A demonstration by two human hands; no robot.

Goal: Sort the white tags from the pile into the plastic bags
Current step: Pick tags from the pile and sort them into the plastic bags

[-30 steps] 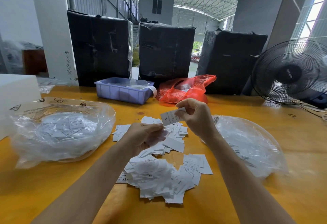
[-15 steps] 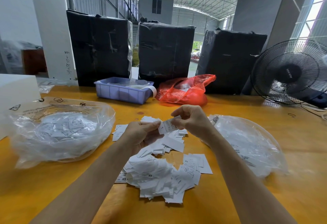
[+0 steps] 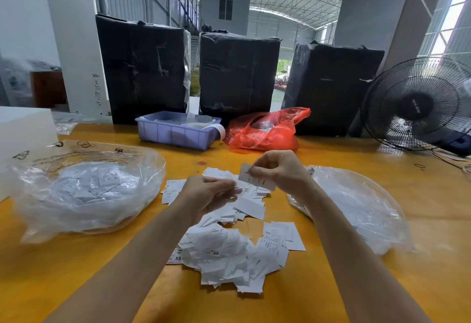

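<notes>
A pile of white tags point(image 3: 229, 254) lies on the yellow table point(image 3: 51, 271) in front of me. My right hand point(image 3: 280, 172) pinches a single white tag point(image 3: 257, 182) between thumb and fingers, just above the far end of the pile. My left hand point(image 3: 206, 195) hovers beside it with its fingers curled round a few tags, mostly hidden under the palm. A clear plastic bag point(image 3: 84, 190) with tags inside lies to the left. A second clear bag point(image 3: 362, 208) with tags lies to the right.
A blue plastic tray point(image 3: 175, 131) and a red plastic bag point(image 3: 265, 131) sit at the back of the table before three black wrapped bales point(image 3: 237, 73). A black fan point(image 3: 418, 103) stands at the back right. A white box point(image 3: 23, 129) is at the far left.
My right hand dropped to meet my left hand over the pile, then drew away to the right and up with one tag pinched. My left hand stayed almost in place.
</notes>
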